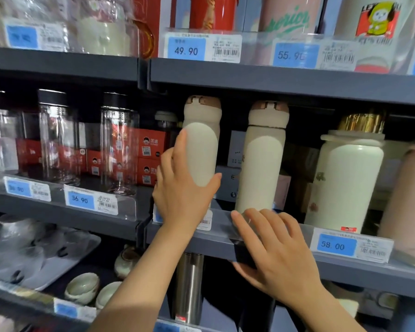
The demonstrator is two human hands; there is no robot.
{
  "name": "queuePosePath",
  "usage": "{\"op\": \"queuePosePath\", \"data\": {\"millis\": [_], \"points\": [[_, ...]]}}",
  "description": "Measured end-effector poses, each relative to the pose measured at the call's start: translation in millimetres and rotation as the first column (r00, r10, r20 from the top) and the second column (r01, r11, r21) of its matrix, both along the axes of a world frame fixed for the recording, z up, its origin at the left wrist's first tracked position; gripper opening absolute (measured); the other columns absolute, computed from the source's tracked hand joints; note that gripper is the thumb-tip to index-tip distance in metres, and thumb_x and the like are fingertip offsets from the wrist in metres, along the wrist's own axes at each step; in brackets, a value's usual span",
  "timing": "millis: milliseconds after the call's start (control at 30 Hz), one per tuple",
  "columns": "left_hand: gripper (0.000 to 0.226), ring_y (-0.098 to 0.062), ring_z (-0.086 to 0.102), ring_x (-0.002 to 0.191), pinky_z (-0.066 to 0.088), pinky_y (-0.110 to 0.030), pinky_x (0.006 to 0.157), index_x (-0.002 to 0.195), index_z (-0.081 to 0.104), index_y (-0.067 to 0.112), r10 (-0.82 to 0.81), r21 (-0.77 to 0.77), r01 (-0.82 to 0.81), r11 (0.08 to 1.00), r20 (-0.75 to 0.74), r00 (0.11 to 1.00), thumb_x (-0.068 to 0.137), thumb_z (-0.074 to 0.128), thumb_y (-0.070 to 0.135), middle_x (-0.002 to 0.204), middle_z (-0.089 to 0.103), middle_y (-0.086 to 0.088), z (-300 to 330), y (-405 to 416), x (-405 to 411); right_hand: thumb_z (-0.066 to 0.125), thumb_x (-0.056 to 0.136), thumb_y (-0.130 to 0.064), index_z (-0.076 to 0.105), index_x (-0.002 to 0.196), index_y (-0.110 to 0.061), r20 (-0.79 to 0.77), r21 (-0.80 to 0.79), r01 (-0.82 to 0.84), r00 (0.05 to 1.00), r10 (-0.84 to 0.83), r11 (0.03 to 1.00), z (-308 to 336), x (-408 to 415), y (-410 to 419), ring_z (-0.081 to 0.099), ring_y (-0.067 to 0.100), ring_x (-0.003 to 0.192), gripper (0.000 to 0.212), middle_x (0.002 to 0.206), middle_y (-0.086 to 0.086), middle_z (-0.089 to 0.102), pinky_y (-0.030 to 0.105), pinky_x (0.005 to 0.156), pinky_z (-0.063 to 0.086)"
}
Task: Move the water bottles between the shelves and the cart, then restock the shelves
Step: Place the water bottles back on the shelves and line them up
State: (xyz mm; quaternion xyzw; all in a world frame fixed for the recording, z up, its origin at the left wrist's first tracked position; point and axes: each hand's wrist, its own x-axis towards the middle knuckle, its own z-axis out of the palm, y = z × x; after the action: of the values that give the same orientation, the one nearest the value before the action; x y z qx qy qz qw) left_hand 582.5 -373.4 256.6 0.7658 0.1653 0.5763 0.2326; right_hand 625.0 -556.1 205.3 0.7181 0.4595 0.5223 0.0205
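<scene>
Two slim cream bottles with pinkish lids stand on the middle shelf [261,245]. My left hand [182,188] grips the left cream bottle [203,140] low on its body, thumb on the right side and fingers reaching up the left side. A second cream bottle [261,164] stands upright just to its right. My right hand [276,252] rests on the shelf's front edge below that second bottle, fingers spread and relaxed, thumb under the edge. It holds nothing.
A wider cream flask with a gold lid [347,178] and a pink one [410,200] stand further right. Clear glass bottles [58,140] and red boxes [151,149] fill the left bay. A steel bottle [188,286] and bowls [82,287] sit on the shelf below. Price tags line the edges.
</scene>
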Motion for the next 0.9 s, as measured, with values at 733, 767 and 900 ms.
{"op": "queuePosePath", "data": {"millis": [733,767,900], "points": [[0.113,-0.024,0.041,0.127,0.048,-0.045,0.086,0.151,0.003,0.039,0.027,0.100,-0.021,0.995,-0.057,0.998,0.068,0.077,0.059,0.148,0.029,0.003,8.4,0.2,-21.3,0.050,0.084,-0.050,0.049,0.136,-0.007,-0.012,0.012,0.001,1.000,-0.001,1.000,-3.3,1.0,0.2,0.047,0.032,0.105,0.067,0.122,0.015,0.054,0.047,0.089,0.035],[0.115,-0.026,0.042,0.124,0.049,-0.045,0.081,0.150,0.003,0.040,0.067,0.113,-0.063,0.992,-0.033,0.997,0.066,0.080,0.057,0.146,0.031,0.000,10.5,-4.4,-17.4,0.050,0.084,-0.050,0.048,0.136,-0.007,-0.010,0.011,0.001,1.000,-0.001,1.000,-3.1,1.0,0.1,0.047,0.032,0.105,0.068,0.122,0.015,0.054,0.046,0.090,0.035],[0.118,-0.031,0.047,0.108,0.044,-0.035,0.060,0.149,0.007,0.038,0.141,0.142,-0.140,0.980,0.001,0.990,0.062,0.088,0.041,0.135,0.042,-0.009,8.6,-9.3,-5.2,0.051,0.084,-0.051,0.045,0.138,-0.008,-0.008,0.013,-0.004,1.000,0.004,1.000,-4.2,1.5,-0.1,0.047,0.032,0.105,0.070,0.123,0.014,0.050,0.046,0.090,0.034]]}}
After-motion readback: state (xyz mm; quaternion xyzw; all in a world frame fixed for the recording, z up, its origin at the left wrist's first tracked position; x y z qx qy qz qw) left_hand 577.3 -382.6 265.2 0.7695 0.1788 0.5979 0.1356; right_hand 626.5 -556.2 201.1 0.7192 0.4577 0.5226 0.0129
